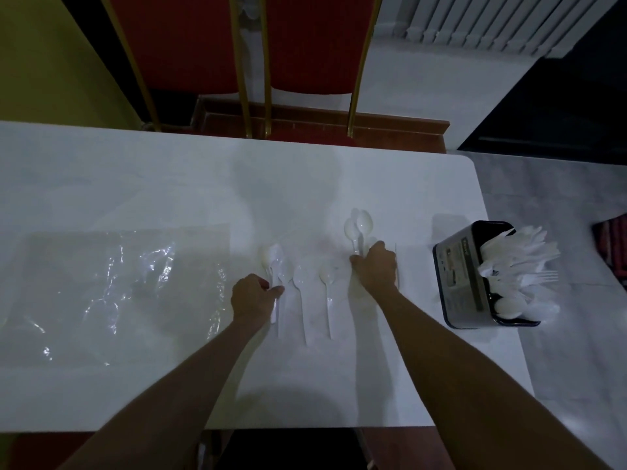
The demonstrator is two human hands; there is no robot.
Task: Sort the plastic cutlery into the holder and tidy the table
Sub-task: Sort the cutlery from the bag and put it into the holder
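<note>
step in hand: gathering loose white spoons off table (pixel 135 181). left hand (pixel 254 296) pinches handle of leftmost spoon (pixel 268 256). right hand (pixel 376 266) curls round handles of spoon bunch (pixel 360 228), bowls pointing far. two more spoons (pixel 300 283) lie between hands. black holder (pixel 454 283) stands at right table edge, already stuffed with forks and spoons. next move, likely: lift both grabs, carry right, drop bowls-up in spoon compartment. holder label too blurred to read. clear plastic bag (pixel 118 283) lies flat at left, still to be tidied.

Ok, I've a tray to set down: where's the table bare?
Bare: far strip of table, between the red chairs and the spoons. Crowded: plastic bag at left, spoons at left hand and right hand, cutlery holder at right.
</note>
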